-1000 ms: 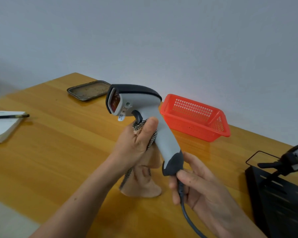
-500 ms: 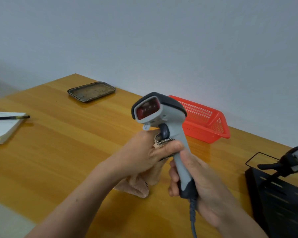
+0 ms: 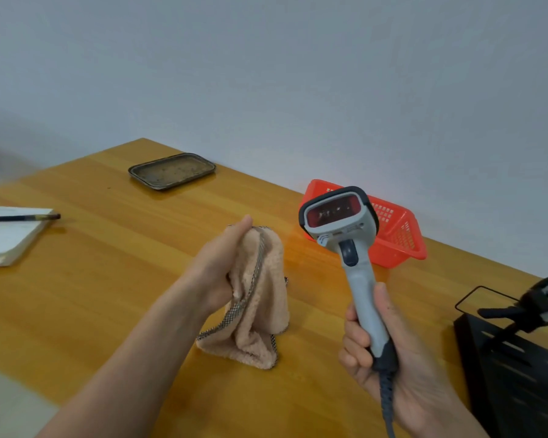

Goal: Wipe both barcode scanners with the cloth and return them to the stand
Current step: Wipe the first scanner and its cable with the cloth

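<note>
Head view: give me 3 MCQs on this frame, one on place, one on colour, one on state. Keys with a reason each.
1. The red basket stands:
A. at the far edge of the table, near the wall
B. on the floor
C. upside down at the table's near edge

2. The cloth is:
A. blue
B. peach-beige
C. green

3. The right hand:
A. lies flat and empty
B. grips the handle of the scanner
C. pinches the cloth

Answers:
1 A, it sits upright on the tabletop by the wall.
2 B, its pile is peach-beige with a checked hem.
3 B, its fingers curl round the grey handle, while the left hand holds the cloth.
</note>
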